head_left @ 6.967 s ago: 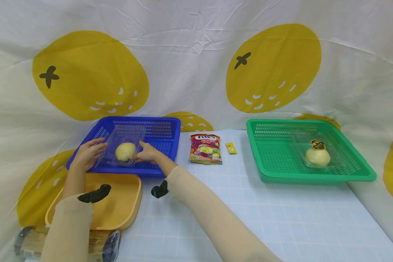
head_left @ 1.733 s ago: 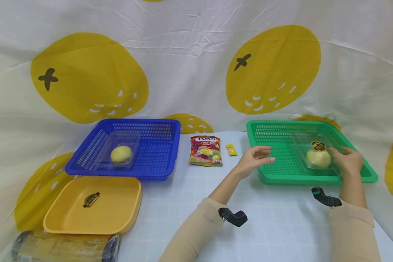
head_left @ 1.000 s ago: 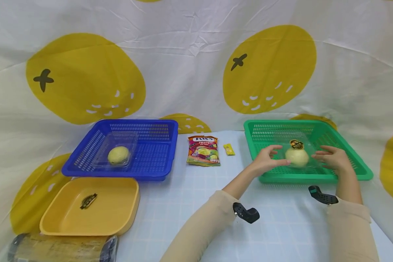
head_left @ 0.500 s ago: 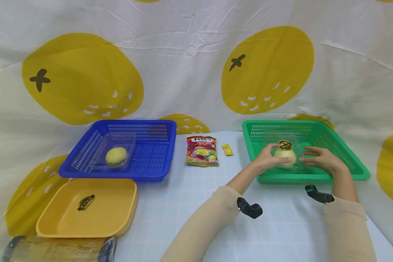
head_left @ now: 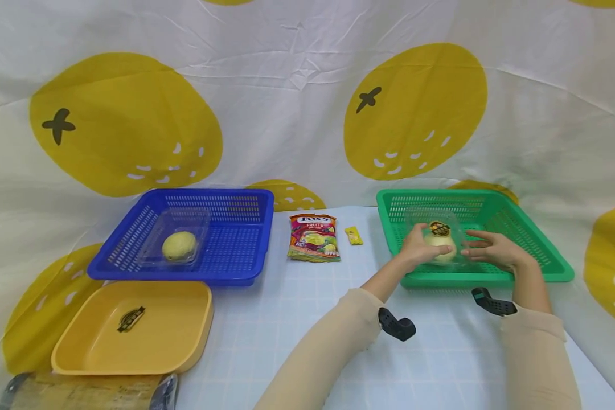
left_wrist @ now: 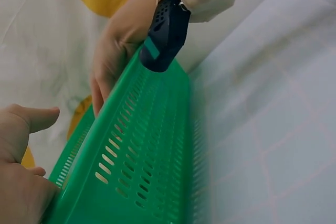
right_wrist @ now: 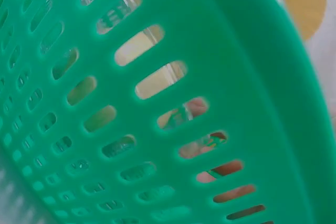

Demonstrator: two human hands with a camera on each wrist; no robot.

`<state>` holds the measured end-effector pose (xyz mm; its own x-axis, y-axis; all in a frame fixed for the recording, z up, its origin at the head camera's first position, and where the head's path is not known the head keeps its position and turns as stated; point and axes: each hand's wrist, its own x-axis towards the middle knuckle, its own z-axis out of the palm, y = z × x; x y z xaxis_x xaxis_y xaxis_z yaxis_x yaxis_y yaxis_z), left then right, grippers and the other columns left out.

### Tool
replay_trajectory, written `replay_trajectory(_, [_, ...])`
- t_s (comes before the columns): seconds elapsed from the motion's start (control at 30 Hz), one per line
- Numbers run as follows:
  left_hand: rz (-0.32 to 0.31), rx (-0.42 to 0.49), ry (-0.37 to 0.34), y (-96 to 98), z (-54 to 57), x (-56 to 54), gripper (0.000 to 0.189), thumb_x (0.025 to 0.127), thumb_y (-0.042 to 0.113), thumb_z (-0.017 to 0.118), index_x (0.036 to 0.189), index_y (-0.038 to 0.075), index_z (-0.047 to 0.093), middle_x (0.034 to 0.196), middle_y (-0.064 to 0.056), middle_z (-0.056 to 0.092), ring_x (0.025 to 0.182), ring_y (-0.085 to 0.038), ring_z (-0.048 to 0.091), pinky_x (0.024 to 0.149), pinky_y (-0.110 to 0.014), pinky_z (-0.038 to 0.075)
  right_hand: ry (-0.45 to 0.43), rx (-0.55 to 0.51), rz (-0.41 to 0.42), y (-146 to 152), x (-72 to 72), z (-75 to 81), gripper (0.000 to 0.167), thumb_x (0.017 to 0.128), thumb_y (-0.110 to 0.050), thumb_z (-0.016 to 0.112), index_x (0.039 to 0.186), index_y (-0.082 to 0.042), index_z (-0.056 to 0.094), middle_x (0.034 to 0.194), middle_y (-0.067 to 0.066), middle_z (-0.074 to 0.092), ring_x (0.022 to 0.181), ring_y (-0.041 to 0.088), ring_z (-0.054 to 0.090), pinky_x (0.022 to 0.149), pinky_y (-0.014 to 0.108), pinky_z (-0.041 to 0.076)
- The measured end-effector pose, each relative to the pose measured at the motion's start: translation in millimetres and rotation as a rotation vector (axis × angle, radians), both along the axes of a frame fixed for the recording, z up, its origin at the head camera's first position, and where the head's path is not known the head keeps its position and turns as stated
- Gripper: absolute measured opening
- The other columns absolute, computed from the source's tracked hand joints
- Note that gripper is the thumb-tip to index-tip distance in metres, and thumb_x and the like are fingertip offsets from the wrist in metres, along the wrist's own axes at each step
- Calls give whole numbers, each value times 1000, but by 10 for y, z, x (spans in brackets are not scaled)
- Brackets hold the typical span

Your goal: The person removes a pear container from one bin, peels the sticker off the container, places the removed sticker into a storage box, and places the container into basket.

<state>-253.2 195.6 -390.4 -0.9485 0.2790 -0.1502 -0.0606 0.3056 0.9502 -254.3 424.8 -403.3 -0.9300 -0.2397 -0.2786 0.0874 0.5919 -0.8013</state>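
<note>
A clear plastic box (head_left: 427, 213) sits in the left half of the green basket (head_left: 456, 279). Inside it is a pale yellow ball (head_left: 448, 241), beneath a black and gold sticker (head_left: 440, 229). My left hand (head_left: 417, 249) is at the box's left side, thumb stretched across its front. On the opposite side, my right hand (head_left: 496, 250) has its fingers extended to the box's right wall. The left wrist view has both hands reaching over the basket rim, the left thumb (left_wrist: 39, 119) straight. In the right wrist view the basket wall (right_wrist: 210, 45) covers most of the scene.
A blue basket (head_left: 174, 276) holds a similar clear box with a pale ball (head_left: 179, 246). Before it are a yellow tray (head_left: 133, 356) with a sticker (head_left: 130, 319) and a wrapped roll (head_left: 87, 393). A Fox's candy bag (head_left: 314, 239) and small yellow packet (head_left: 353, 235) lie between the baskets.
My hands left the box in the blue basket for the green one. The box there has slid left, my right hand following it and my left hand meeting its other side.
</note>
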Motion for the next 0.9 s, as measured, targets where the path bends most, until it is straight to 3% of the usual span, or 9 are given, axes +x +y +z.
replay_trajectory(0.03, [12,-8,13,3,-3,-1,68,79,27,77,137,18,43,135,-5,49,120,-20,49,91,-35,47,10,0,-4,6,5,-2,84,92,-20,61,147,7,4,141,42,20,123,51,39,90,39,49])
replay_trajectory(0.13, [42,-25,48,1,-1,6,67,79,26,76,137,19,42,134,-4,50,121,-20,48,91,-34,46,43,12,-19,22,27,-1,84,92,-24,61,148,5,6,143,39,21,111,22,56,93,42,47])
replay_trajectory(0.27, [60,-46,103,-10,-12,30,66,81,26,74,138,20,42,135,0,49,124,-19,46,93,-34,45,80,-7,-40,45,57,5,81,93,-26,59,149,2,8,146,34,19,92,-16,46,96,48,42])
replay_trajectory(0.33, [58,-52,133,-21,-21,46,65,82,26,74,139,19,43,136,0,49,125,-19,44,94,-34,45,98,-46,-50,54,72,7,78,94,-24,58,149,1,8,147,31,21,93,-17,45,95,43,44])
replay_trajectory(0.47, [56,-39,196,-47,-39,66,64,81,26,74,138,13,46,134,-3,50,122,-17,46,93,-31,45,137,-212,-75,74,107,7,72,95,-15,56,151,-5,12,135,-1,42,98,-17,46,85,18,43])
replay_trajectory(0.57, [57,22,248,-64,-64,74,63,81,22,74,136,8,48,124,-5,54,93,-11,55,75,-23,48,164,-401,-71,73,138,7,68,95,-6,54,151,-8,16,121,-20,46,101,-13,48,80,10,42])
replay_trajectory(0.7, [96,159,280,-73,-105,87,57,80,14,75,132,3,53,114,-5,58,64,-4,41,56,-17,39,193,-575,-67,35,201,12,64,94,2,50,150,-7,20,121,-16,50,106,-7,51,83,10,42])
replay_trajectory(0.9, [133,317,248,-91,-123,105,54,78,9,76,128,3,57,114,-1,58,64,2,40,54,-13,38,232,-603,-150,-38,318,54,65,94,2,51,150,-9,21,123,-12,45,105,-7,52,82,9,43])
